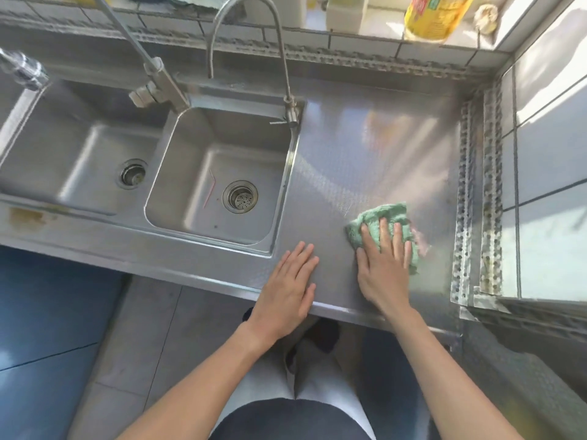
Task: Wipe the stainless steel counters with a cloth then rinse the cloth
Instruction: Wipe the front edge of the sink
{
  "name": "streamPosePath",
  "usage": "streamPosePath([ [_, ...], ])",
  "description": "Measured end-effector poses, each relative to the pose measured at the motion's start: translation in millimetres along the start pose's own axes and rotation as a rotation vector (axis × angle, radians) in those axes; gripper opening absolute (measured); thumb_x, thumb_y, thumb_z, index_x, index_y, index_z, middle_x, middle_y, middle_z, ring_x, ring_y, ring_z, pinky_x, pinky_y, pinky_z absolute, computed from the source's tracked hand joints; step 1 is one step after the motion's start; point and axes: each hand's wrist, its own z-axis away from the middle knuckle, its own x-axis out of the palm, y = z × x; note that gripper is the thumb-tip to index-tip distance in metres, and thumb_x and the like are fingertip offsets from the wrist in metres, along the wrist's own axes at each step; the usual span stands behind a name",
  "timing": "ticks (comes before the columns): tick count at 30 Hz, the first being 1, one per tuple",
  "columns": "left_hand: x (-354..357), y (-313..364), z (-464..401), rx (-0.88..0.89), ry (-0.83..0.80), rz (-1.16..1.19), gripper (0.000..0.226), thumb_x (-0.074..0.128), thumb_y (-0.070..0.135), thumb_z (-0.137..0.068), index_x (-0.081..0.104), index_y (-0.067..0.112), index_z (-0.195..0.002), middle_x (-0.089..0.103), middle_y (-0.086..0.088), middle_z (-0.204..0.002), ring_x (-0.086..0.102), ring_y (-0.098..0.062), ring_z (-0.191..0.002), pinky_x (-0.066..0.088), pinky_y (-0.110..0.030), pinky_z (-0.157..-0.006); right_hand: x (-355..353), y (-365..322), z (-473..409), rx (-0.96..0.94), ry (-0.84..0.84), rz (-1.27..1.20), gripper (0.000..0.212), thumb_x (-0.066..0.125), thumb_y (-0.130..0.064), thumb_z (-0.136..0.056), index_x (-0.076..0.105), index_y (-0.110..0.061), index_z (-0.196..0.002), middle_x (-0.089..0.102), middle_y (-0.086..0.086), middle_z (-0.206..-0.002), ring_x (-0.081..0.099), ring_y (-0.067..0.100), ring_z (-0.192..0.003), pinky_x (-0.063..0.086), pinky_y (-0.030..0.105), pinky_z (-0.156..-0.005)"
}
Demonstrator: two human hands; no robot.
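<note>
A green cloth lies on the stainless steel counter to the right of the sinks. My right hand presses flat on the cloth with straight fingers, covering its near half. My left hand rests flat on the counter's front edge, beside the right hand, holding nothing. The right sink basin with its drain strainer sits just left of the counter area, and a gooseneck tap stands at its far right corner.
A second basin lies further left with another tap between the two. A yellow bottle and a white container stand on the tiled ledge behind. A tiled wall closes the right side.
</note>
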Motion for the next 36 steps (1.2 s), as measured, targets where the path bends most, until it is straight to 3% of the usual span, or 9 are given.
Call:
streamPosePath([
  [5, -28, -28, 40, -0.189, 0.1, 0.053, 0.044, 0.058, 0.016, -0.101, 0.056, 0.008, -0.144, 0.045, -0.005, -0.162, 0.035, -0.019, -0.155, 0.031, -0.039, -0.126, 25, -64, 20, -0.373, -0.085, 0.031, 0.052, 0.04, -0.035, -0.108, 0.033, -0.032, -0.159, 0.01, 0.001, -0.172, -0.002, 0.029, -0.159, 0.002, 0.053, -0.128],
  [10, -45, -69, 85, -0.369, 0.096, 0.033, 0.046, 0.06, 0.026, -0.103, 0.056, 0.015, -0.147, 0.044, 0.002, -0.163, 0.034, -0.015, -0.155, 0.03, -0.04, -0.126, 19, -10, 74, -0.575, -0.165, 0.147, 0.053, 0.037, -0.04, -0.105, 0.036, -0.034, -0.157, 0.019, -0.004, -0.17, 0.009, 0.025, -0.159, 0.015, 0.049, -0.126],
  [13, -45, -83, 96, -0.326, 0.03, 0.013, 0.055, 0.057, 0.031, -0.105, 0.044, 0.017, -0.157, 0.031, 0.006, -0.17, 0.02, -0.011, -0.16, 0.016, -0.033, -0.13, 5, 9, 82, -0.349, -0.136, 0.125, 0.056, 0.029, -0.044, -0.104, 0.036, -0.032, -0.158, 0.021, -0.001, -0.17, 0.01, 0.025, -0.159, 0.018, 0.049, -0.127],
  [18, -44, -90, 99, -0.261, -0.035, 0.042, 0.061, 0.047, 0.034, -0.108, 0.028, 0.017, -0.164, 0.012, 0.006, -0.175, 0.003, -0.011, -0.163, 0.011, -0.038, -0.133, 23, -61, 58, 0.045, -0.052, 0.013, 0.055, 0.032, -0.033, -0.11, 0.018, -0.028, -0.163, 0.002, 0.005, -0.172, -0.007, 0.027, -0.159, -0.002, 0.049, -0.128],
  [22, -47, -98, 101, -0.185, -0.067, -0.001, 0.066, 0.042, 0.037, -0.108, 0.017, 0.017, -0.166, 0.002, 0.004, -0.176, -0.007, -0.012, -0.163, -0.002, -0.034, -0.133, 48, -144, 43, -0.12, -0.072, 0.031, 0.054, 0.03, -0.035, -0.11, 0.017, -0.031, -0.163, -0.001, 0.002, -0.172, -0.011, 0.026, -0.158, -0.006, 0.048, -0.128],
  [25, -56, -105, 102, -0.127, -0.031, 0.038, 0.059, 0.049, 0.031, -0.105, 0.036, 0.013, -0.161, 0.023, -0.002, -0.173, 0.011, -0.016, -0.162, 0.013, -0.038, -0.133, 61, -166, 68, -0.351, -0.114, 0.066, 0.053, 0.033, -0.037, -0.11, 0.025, -0.031, -0.162, 0.007, -0.002, -0.172, -0.005, 0.025, -0.159, 0.001, 0.049, -0.129],
  [28, -70, -123, 111, -0.074, 0.01, 0.077, 0.045, 0.056, 0.022, -0.101, 0.057, 0.012, -0.145, 0.041, -0.005, -0.165, 0.029, -0.019, -0.158, 0.025, -0.04, -0.13, 60, -135, 98, -0.482, -0.155, 0.133, 0.054, 0.029, -0.043, -0.108, 0.026, -0.034, -0.161, 0.013, -0.005, -0.171, 0.002, 0.022, -0.159, 0.005, 0.045, -0.128],
  [32, -88, -170, 139, -0.177, 0.125, 0.055, 0.047, 0.061, 0.015, -0.098, 0.057, 0.01, -0.144, 0.043, -0.007, -0.164, 0.031, -0.024, -0.157, 0.025, -0.041, -0.129, 48, -99, 108, -0.251, -0.094, 0.138, 0.057, 0.024, -0.045, -0.104, 0.03, -0.031, -0.16, 0.018, 0.0, -0.171, 0.005, 0.022, -0.159, 0.011, 0.047, -0.128],
  [36, -103, -217, 164, -0.315, 0.152, 0.003, 0.061, 0.063, 0.012, -0.096, 0.046, 0.01, -0.155, 0.037, -0.008, -0.167, 0.026, -0.025, -0.159, 0.023, -0.048, -0.13, 70, -155, 87, 0.078, 0.02, 0.036, 0.054, 0.031, -0.035, -0.109, 0.023, -0.026, -0.163, 0.003, 0.004, -0.172, -0.005, 0.028, -0.159, 0.0, 0.052, -0.128],
])
